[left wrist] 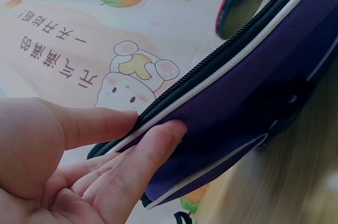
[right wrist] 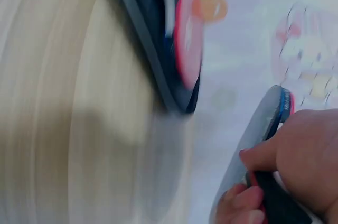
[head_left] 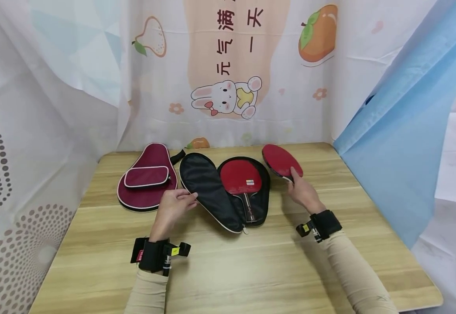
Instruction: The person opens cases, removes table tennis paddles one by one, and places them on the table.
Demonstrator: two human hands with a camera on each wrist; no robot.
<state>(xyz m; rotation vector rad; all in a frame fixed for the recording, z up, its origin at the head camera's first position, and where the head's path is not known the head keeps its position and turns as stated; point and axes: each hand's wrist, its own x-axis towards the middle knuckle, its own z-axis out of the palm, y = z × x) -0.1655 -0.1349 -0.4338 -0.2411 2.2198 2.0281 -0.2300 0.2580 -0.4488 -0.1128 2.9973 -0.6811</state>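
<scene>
My left hand (head_left: 174,207) pinches the edge of the raised black flap (head_left: 208,187) of an unzipped paddle case, thumb on one side and fingers on the other. In the left wrist view the flap's outer side (left wrist: 227,113) looks purple, edged with white piping and a zipper. Inside the case's other half (head_left: 265,183) lies a red table tennis paddle (head_left: 240,176), handle toward me. My right hand (head_left: 305,192) grips a second red paddle (head_left: 282,160) above the table, right of the case. The right wrist view is blurred; that paddle's handle (right wrist: 282,203) is partly hidden by the hand.
A maroon paddle case (head_left: 147,198) with a small front pocket (head_left: 147,176) lies at the left, close beside the black flap. A black strap (head_left: 178,157) sticks out behind it. Printed curtains (head_left: 153,100) rise behind the wooden table (head_left: 228,270), with a blue sheet (head_left: 400,152) at the right.
</scene>
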